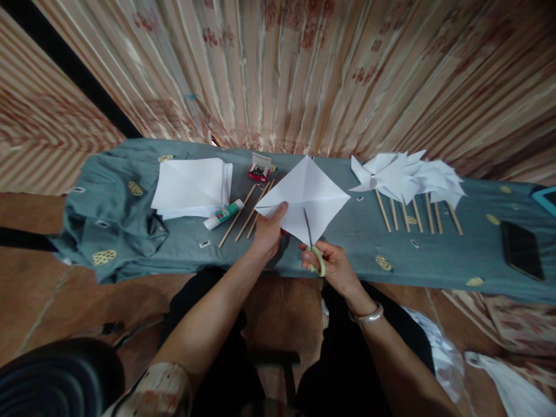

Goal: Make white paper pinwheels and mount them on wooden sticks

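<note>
A creased square of white paper (310,182) is held up, turned like a diamond, above the cloth-covered table. My left hand (269,231) pinches it near its left corner, thumb on top. In my right hand (332,263) are scissors (320,262) with pale green handles, fingers through the loops. One dark blade lies over the paper's lower part, pointing from the bottom corner toward the middle; the other blade is hidden beneath. Close to my left hand lie several thin wooden sticks (237,223) and a green and white glue stick (223,215).
A stack of white paper (189,185) lies at the left, with an open red box of small metal pieces (259,170) behind the sticks. Several paper pinwheels (399,176) on sticks overlap at the right. A dark phone (522,249) rests near the table's right front edge; a curtain (282,75) hangs behind.
</note>
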Motion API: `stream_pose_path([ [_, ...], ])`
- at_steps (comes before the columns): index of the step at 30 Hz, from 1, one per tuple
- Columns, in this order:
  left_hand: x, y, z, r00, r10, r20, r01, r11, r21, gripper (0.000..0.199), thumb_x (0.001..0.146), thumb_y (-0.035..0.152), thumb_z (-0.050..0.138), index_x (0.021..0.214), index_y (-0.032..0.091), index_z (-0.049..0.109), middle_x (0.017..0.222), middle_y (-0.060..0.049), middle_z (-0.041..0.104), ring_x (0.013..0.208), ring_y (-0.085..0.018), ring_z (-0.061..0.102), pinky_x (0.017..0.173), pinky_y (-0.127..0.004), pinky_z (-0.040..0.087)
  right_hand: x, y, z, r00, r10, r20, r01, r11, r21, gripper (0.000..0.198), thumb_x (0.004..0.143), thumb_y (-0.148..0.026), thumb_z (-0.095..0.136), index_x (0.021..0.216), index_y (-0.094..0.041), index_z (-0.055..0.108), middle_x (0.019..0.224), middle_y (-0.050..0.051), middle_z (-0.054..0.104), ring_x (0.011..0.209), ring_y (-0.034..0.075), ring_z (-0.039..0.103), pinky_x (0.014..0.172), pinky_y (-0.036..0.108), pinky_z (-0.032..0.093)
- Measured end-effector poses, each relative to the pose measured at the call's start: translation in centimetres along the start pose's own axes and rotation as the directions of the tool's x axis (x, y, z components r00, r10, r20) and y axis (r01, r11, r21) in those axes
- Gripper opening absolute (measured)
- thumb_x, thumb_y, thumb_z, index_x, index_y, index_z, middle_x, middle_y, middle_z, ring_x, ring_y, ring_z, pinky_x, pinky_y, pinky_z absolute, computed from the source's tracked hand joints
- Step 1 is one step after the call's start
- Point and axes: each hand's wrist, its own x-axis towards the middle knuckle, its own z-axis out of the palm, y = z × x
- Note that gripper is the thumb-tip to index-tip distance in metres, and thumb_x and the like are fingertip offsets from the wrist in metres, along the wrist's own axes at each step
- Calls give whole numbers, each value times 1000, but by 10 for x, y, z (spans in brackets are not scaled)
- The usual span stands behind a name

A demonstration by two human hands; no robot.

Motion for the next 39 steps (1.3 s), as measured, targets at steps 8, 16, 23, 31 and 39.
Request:
stream_pose_path([
  [8, 0, -3, -2, 1000, -21, 6, 21, 1000, -2, 49, 60, 33, 84, 101, 14, 64, 103, -10, 73, 98, -25, 68, 87, -36, 52, 0, -3, 1, 999, -38, -10, 38, 999, -28, 44, 55, -56, 84, 68, -19, 67, 50, -5, 56, 47, 8, 49, 48, 21, 44],
  [16, 1, -2, -4, 1000, -22, 15, 21, 1000, 21, 55, 59, 35, 85, 105, 13, 64, 109, -12, 72, 103, -25, 67, 89, -36, 51, 0, -3, 1, 1000, -18, -16, 17, 1000, -21, 42, 53, -54, 85, 65, -18, 67, 49, -4, 56, 48, 9, 50, 47, 22, 41],
  [23, 1, -3, -5, 1000, -19, 22, 18, 999, 46, 56, 59, 38, 85, 105, 13, 64, 104, -11, 73, 95, -24, 68, 81, -34, 53, 0, -1, 1, 1000, -7, -24, 7, 1000, -5, 43, 51, -54, 86, 67, -18, 68, 48, -5, 55, 46, 9, 50, 46, 22, 43],
  [31, 3, -5, -5, 1000, -11, 21, 10, 999, 50, 55, 60, 37, 85, 105, 14, 63, 103, -10, 73, 92, -23, 68, 80, -33, 52, 1, 0, 2, 999, -17, -34, 17, 1000, 3, 42, 52, -53, 87, 65, -18, 68, 48, -4, 56, 47, 9, 50, 45, 21, 41],
  [39, 2, -5, -5, 1000, -6, 22, 5, 1000, 25, 52, 59, 37, 85, 101, 14, 64, 109, -12, 72, 100, -25, 68, 86, -36, 52, 1, 2, 1, 999, -25, -21, 25, 999, -23, 42, 56, -55, 84, 66, -18, 67, 52, -3, 58, 47, 8, 49, 46, 23, 44],
])
